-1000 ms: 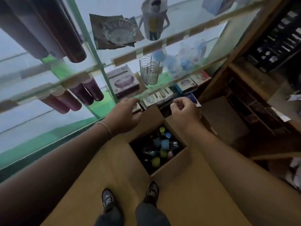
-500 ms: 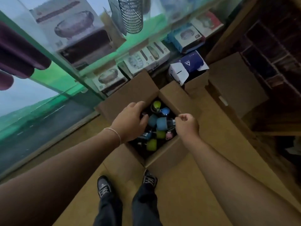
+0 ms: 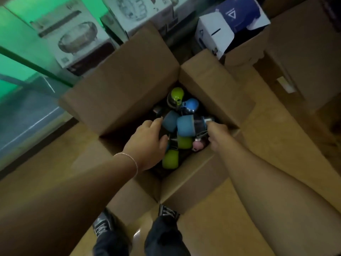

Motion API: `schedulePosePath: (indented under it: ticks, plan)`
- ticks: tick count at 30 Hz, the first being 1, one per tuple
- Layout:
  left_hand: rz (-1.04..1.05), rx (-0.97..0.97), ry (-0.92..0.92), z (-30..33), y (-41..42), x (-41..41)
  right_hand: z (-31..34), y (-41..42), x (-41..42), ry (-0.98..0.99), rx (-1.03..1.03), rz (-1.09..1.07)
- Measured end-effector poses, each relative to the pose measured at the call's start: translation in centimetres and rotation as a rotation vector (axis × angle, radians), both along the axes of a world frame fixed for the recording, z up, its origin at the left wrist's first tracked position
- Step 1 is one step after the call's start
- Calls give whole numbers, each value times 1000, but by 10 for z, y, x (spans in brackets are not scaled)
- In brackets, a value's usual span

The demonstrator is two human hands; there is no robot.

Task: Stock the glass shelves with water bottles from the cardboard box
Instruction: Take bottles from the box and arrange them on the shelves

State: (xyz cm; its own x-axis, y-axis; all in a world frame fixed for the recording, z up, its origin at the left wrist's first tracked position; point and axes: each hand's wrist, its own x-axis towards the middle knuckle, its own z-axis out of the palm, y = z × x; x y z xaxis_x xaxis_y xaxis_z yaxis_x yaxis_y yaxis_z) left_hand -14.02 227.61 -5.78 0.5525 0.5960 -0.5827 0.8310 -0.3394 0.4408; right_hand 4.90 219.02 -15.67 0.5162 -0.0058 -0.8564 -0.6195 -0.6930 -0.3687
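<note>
— Cardboard first: why is the cardboard box sitting open on the floor like that?
— From the head view, its four flaps are folded outward so both arms can go straight down into it. It stands right at the person's feet, just beside the glass shelves at the left, so I judge each bottle has only a short trip.
— And the hands?
— The left hand is low in the box, fingers loosely curved over the pile, fingertips touching a dark blue bottle. Its grip looks wide and holds nothing yet. The right hand is at the far right of the pile, against the metal neck of a light blue bottle. Its fingers are hidden behind the knuckles, so I cannot tell whether that grip has closed.
— Where are the water bottles?
— All in the box, heaped on their sides and ends, none on a shelf that I can see.
— Count them for me.
— By colour showing: three green, three blue, one pink. That makes seven at least; more may lie underneath in the dark.
— Anything else?
— Two printed cartons behind the glass, one blue-and-white carton beyond the box, two shoes.
</note>
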Motion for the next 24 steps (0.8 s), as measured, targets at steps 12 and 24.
schedulePosePath:
  ticks: [12, 24]
  plan:
    - [15, -31, 0, -39, -3, -18, -70, 3, 21, 93, 45, -119]
    - [19, -73, 99, 1, -9, -38, -11, 0, -16, -101, -6, 67]
